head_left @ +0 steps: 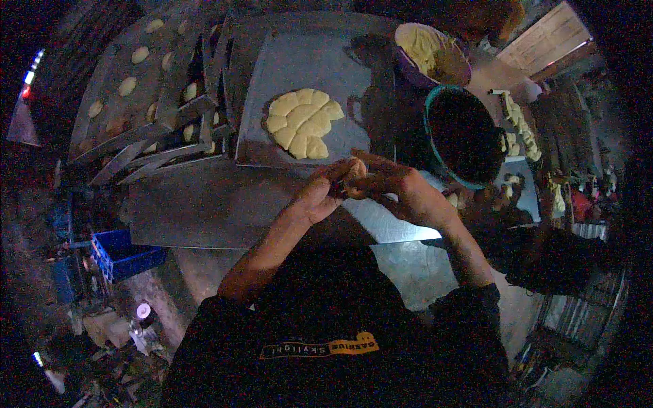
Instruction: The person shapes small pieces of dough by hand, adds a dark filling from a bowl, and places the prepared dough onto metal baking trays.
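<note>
In front of my body, just past the near edge of a metal tray, my left hand and my right hand come together. A small piece of dough is held between their fingers; part of it is hidden by them. On the tray, slightly left of my hands, lies a flat round of pale dough. Cut lines divide it into several pieces, and a gap shows at its right edge.
Stacked metal trays bearing small dough pieces stand at left. A purple-rimmed tub and a dark green-rimmed tub are at right. Another person's dark sleeve reaches in from the right. A blue crate sits low at left.
</note>
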{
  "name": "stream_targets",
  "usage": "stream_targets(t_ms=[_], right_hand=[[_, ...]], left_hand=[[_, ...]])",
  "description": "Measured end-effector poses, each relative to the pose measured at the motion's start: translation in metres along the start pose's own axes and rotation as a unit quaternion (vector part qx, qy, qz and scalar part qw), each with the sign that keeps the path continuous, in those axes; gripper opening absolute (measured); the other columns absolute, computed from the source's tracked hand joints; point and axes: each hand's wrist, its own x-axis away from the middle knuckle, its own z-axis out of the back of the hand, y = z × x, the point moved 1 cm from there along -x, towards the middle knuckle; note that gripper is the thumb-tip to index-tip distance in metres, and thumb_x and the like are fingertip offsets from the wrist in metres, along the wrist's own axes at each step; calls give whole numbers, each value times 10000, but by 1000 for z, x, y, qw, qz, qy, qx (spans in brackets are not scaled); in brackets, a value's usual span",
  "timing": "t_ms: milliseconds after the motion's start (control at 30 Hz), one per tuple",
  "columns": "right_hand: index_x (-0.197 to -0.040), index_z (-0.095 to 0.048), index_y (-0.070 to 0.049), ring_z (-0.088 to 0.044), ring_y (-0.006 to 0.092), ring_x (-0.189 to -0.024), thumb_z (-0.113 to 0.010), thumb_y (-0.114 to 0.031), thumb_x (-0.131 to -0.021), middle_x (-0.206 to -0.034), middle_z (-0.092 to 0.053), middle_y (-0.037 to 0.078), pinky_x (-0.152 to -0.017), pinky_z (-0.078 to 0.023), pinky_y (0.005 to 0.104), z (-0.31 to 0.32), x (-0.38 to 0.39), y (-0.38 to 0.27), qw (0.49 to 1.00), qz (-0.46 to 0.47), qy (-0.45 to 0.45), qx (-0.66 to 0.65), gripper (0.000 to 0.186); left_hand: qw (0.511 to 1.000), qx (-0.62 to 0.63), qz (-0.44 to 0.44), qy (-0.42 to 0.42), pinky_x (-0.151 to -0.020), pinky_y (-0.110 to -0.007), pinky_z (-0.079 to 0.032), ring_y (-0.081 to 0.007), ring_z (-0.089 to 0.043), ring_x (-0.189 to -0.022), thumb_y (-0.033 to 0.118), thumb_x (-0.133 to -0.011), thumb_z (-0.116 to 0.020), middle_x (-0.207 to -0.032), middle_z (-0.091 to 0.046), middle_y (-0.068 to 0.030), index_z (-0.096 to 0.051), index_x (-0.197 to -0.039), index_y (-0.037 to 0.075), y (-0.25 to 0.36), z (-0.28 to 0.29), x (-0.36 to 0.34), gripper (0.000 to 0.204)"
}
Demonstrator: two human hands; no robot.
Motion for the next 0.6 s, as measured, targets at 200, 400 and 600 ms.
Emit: stream_targets(t_ms=[200,400,600], right_hand=[[-1266,-571,-76,-656,375,-1047,-639,-103,-891,-1196,-652,172,-855,-556,398,-16,29,4,997,-39,51,53,382],[-1093,-635,-31,-697,216,-826,-621,-58,-912,-891,-709,107,-697,-552,370,-4,18,-1,944,-209,97,-235,183],[-1131,-657,-14,-652,186,-897,-683,-35,-868,-962,-688,109,-776,-533,345,-7,13,9,972,-163,100,-136,265]], left_hand=[[981,-152,-65,103,-785,-274,-532,-128,-664,-878,229,-938,-682,-984,-696,-17,-673,-1034,62,-10,-29,10,193],[850,-471,-217,91,-823,-277,-544,-149,-663,-988,141,-911,-706,-1021,-716,-54,-667,-1091,24,10,-71,35,219],[759,-558,-306,136,-852,-294,-544,-149,-655,-1007,102,-920,-690,-1017,-715,-69,-684,-1074,18,2,-50,43,176]])
